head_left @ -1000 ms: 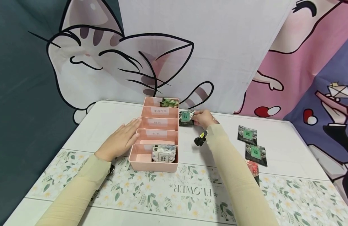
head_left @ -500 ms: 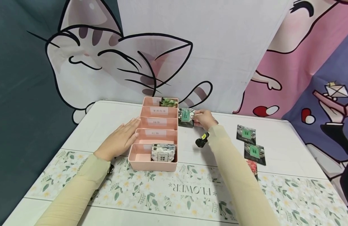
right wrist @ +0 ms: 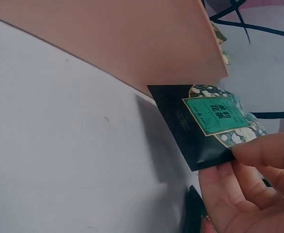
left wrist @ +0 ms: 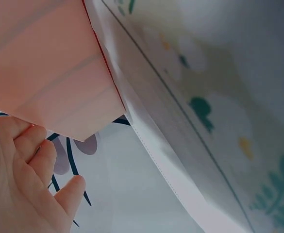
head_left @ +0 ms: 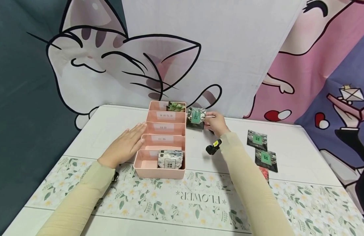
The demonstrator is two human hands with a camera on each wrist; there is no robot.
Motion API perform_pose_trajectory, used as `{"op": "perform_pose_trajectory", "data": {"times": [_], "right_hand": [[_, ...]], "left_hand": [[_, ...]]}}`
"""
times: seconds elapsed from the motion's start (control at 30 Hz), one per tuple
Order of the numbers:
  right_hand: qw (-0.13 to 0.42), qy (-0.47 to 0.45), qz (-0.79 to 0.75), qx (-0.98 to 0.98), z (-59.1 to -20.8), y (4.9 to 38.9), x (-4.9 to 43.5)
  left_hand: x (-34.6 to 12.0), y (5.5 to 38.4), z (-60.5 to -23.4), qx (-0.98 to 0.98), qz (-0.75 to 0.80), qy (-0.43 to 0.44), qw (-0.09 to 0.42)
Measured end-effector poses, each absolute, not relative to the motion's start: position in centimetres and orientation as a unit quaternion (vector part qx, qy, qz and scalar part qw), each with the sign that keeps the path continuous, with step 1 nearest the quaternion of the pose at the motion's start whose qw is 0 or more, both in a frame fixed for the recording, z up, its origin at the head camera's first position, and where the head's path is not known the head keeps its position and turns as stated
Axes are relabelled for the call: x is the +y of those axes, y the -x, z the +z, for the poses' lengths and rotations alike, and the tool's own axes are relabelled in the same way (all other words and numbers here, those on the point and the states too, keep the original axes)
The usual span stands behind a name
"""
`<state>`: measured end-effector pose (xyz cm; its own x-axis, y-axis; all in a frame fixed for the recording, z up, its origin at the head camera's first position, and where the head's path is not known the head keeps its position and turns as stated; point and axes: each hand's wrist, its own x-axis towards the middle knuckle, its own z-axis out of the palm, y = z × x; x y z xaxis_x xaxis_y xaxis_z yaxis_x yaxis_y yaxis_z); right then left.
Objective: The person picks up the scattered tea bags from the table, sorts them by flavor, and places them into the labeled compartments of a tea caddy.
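Observation:
My right hand (head_left: 217, 124) pinches a black tea sachet (head_left: 196, 116) with a green label between thumb and fingers. The sachet hangs tilted beside the right wall of a long pink compartment box (head_left: 159, 173); the right wrist view shows the sachet (right wrist: 214, 116) above the table, one corner close to that wall. Against the box's left side rests my left hand (head_left: 124, 146), fingers extended; the left wrist view shows these fingers (left wrist: 43, 158) along the wall. White-grey sachets (head_left: 170, 159) stand in the nearest compartment and green ones (head_left: 176, 107) in the farthest.
To the right, two black sachets with green labels (head_left: 257, 139) (head_left: 266, 159) lie on the white table (head_left: 111, 114). A red sachet (head_left: 264, 172) is partly behind the right sleeve. Under the right hand lies another dark packet (right wrist: 192, 208). A cat-print cloth (head_left: 244, 49) hangs behind.
My right hand has lifted the black sachet slightly off the table beside the box, tilting it more upright. The left hand has stayed against the box.

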<state>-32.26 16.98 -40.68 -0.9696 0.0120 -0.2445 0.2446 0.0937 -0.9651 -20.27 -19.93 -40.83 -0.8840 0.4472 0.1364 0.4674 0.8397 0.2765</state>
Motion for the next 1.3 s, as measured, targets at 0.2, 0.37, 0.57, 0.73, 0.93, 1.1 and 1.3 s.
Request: {"op": "perform_pose_trajectory", "data": {"times": [0.2, 0.37, 0.57, 0.73, 0.93, 1.1, 1.3], "right_hand": [[0.071, -0.08, -0.688, 0.718, -40.3, 32.3, 17.3], [0.052, -0.084, -0.699, 0.709, -39.8, 32.1, 17.4], [0.038, -0.084, -0.707, 0.701, -39.4, 31.9, 17.5], [0.019, -0.078, -0.707, 0.702, -38.9, 31.7, 17.3], [-0.018, -0.065, -0.709, 0.702, -38.2, 31.6, 17.0], [-0.031, -0.059, -0.713, 0.698, -37.6, 31.5, 16.7], [-0.043, -0.049, -0.711, 0.7, -36.8, 31.2, 16.1]], "left_hand": [[-20.0, 20.3, -40.9, -0.959, -0.151, 0.238, 0.032], [-20.0, 20.3, -40.9, -0.958, -0.152, 0.239, 0.033], [-19.9, 20.2, -40.8, -0.958, -0.154, 0.24, 0.031], [-19.9, 20.2, -40.8, -0.958, -0.155, 0.239, 0.031], [-19.9, 20.2, -40.8, -0.958, -0.154, 0.24, 0.032], [-20.0, 20.2, -40.8, -0.958, -0.153, 0.241, 0.036], [-20.0, 20.1, -40.8, -0.956, -0.157, 0.243, 0.042]]}}
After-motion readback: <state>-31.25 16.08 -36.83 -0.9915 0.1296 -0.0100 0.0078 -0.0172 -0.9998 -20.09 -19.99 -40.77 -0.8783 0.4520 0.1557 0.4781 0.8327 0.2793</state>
